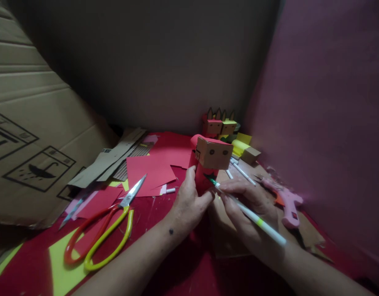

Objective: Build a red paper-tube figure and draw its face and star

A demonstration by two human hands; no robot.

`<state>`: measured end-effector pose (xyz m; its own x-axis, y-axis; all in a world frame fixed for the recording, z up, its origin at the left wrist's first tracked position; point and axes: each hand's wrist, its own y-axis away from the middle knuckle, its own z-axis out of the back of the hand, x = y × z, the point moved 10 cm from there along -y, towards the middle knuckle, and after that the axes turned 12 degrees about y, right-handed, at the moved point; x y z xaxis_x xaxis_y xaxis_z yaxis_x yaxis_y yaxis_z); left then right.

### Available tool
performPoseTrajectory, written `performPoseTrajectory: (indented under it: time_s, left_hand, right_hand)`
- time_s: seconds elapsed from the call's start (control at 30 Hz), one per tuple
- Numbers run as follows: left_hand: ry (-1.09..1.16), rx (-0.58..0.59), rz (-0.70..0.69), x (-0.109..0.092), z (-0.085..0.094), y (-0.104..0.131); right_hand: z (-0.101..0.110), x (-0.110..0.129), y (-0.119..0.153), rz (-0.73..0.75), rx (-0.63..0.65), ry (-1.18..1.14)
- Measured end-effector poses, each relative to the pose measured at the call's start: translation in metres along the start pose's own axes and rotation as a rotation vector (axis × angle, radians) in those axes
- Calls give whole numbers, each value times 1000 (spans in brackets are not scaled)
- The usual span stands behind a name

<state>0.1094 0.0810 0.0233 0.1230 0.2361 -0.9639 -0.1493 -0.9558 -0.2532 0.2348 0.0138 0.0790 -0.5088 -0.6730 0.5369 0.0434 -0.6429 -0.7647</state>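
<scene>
Near the middle of the view stands a red paper figure (pixel 204 174) with a boxy cardboard head (pixel 219 155) that has two dark drawn eyes. My left hand (pixel 189 199) is closed round the lower red body, thumb and fingers on either side. A white brush-like pen (pixel 257 220) with a green tip is pinched in my right hand (pixel 249 203). Its tip meets the red body just below the head, beside a small dark green mark.
Scissors (pixel 126 201) with red and yellow handles lie at left among red paper (pixel 149 172) and cardboard strips (pixel 106 162). Two similar figures (pixel 213 125) stand behind. A pink glue gun (pixel 290 205) lies at right. Large cardboard (pixel 38 123) rises on the left.
</scene>
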Motion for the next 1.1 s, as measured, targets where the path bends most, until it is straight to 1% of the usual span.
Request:
performPoseTrajectory:
  time_s: [0.07, 0.2, 0.3, 0.5, 0.67, 0.8, 1.1]
  left_hand:
    - [-1, 2, 1, 0, 0, 0]
    - [16, 4, 7, 0, -1, 0]
    - [29, 5, 16, 1, -1, 0]
    - [9, 9, -2, -1, -1, 0]
    - [5, 4, 2, 0, 0, 0]
    - [4, 6, -12, 1, 0, 0]
    - [0, 9, -11, 0, -1, 2]
  right_hand:
    - [-1, -1, 0, -1, 13, 14]
    - [2, 0, -1, -6, -10, 25]
    - [1, -2, 0, -25, -3, 7]
    - [0, -2, 0, -24, -11, -9]
    - [-3, -2, -1, -38, 18, -26]
    - [-1, -3, -1, -35, 2, -31]
    - [-3, -9, 3, -54, -2, -7]
